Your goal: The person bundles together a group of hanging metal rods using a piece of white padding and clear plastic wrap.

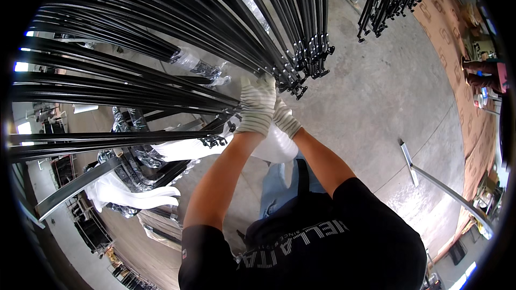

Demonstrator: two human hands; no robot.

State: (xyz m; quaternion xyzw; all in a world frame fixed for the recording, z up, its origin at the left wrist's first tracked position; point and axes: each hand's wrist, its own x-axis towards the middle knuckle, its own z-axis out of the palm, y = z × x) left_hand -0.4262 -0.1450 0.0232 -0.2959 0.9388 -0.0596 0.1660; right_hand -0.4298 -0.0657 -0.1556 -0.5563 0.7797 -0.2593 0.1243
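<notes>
Evidently, both gloved hands meet at the pole ends: the left hand [257, 106] has its fingers drawn together, and the right hand [286, 119] tucks in just beside it. The fingertips are hidden or too small to read, so I cannot tell whether either pinches a pole. The black poles [215, 40] lean in a dense fan ahead and to the left, their lower ends beside the gloves. They look stiff, slim and smooth, probably light singly but heavy and unwieldy as a bunch; the glossy coat could slide and scratch. A grip just above the end fittings [321, 48], with a second one farther up the shaft, seems soundest, as the fittings may snag on neighbours. Below the hands lies white padding [277, 146], presumably soft, partly covered by the forearms. Farther left, clear film [196, 65] wraps some poles, its glare blurring their outlines. The far pole ends run into the dark rim, and the right-hand rack [395, 2] of poles is cut off above.
</notes>
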